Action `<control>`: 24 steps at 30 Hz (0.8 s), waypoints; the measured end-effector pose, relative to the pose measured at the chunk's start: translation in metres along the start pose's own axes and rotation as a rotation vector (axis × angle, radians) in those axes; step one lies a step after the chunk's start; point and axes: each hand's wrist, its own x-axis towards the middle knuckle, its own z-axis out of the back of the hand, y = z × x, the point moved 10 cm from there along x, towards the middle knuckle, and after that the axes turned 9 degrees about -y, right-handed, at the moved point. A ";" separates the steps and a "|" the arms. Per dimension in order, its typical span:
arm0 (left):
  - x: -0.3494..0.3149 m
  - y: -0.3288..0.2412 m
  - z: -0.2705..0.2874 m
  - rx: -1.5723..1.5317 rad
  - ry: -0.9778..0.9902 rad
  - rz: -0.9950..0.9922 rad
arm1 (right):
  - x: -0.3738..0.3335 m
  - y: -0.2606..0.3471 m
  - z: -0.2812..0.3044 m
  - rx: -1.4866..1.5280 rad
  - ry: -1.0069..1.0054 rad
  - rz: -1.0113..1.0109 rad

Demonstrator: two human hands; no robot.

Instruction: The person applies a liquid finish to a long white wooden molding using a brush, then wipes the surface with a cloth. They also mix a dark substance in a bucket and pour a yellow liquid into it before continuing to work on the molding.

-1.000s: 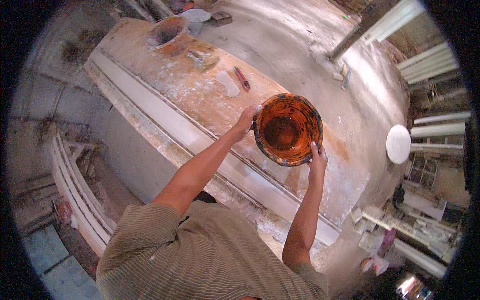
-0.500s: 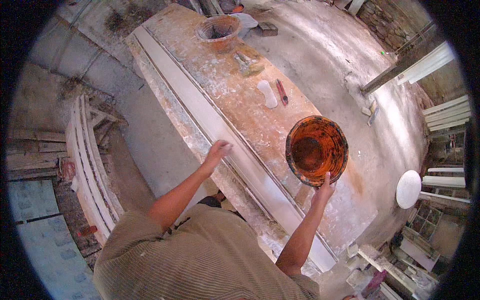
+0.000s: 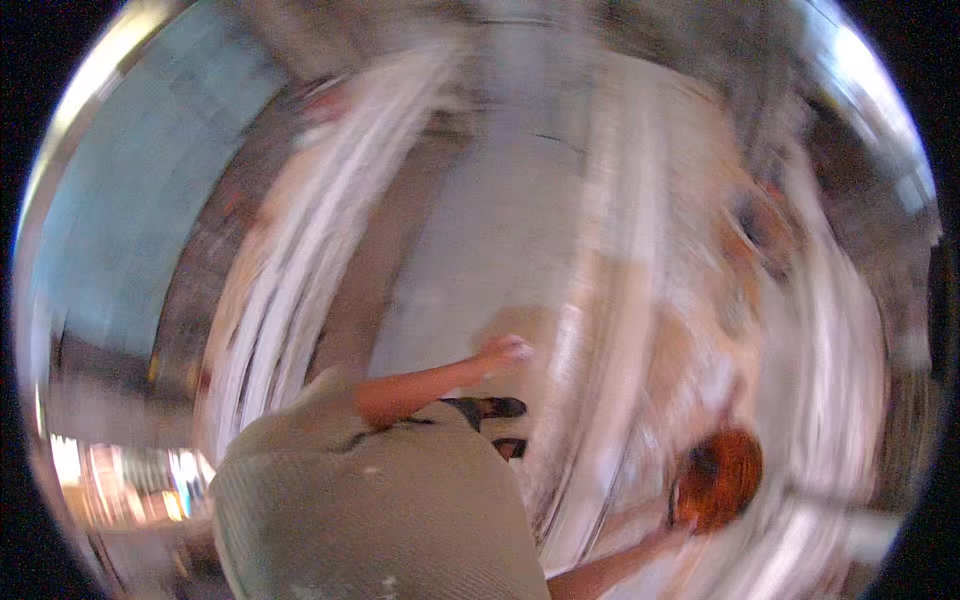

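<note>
An orange bucket (image 3: 735,480) with dark stains is tilted over the bench at the lower right. My right hand (image 3: 682,532) is closed on its rim, though motion smears the fingers. My left hand (image 3: 503,351) hangs over the floor between the two benches, next to the near edge of the right-hand bench. Its fingertips look whitish, and blur hides whether they are apart or together. Along that bench runs a long pale moulding strip (image 3: 632,330), streaked by the motion.
On the left stands another bench with long white strips (image 3: 300,270) on it. A second, rounded container (image 3: 765,230) sits toward the far part of the right-hand bench. Blue-grey panels (image 3: 160,190) lie at the far left. My feet (image 3: 500,408) show below my left arm.
The view has swung left and is now blurred. My left hand has left the moulding strip and is over the floor. The bucket, still in my right hand, has tipped sideways.
</note>
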 end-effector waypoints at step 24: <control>-0.378 0.219 0.793 0.793 -1.749 0.389 | -0.270 -0.010 -0.463 -0.093 -0.255 0.101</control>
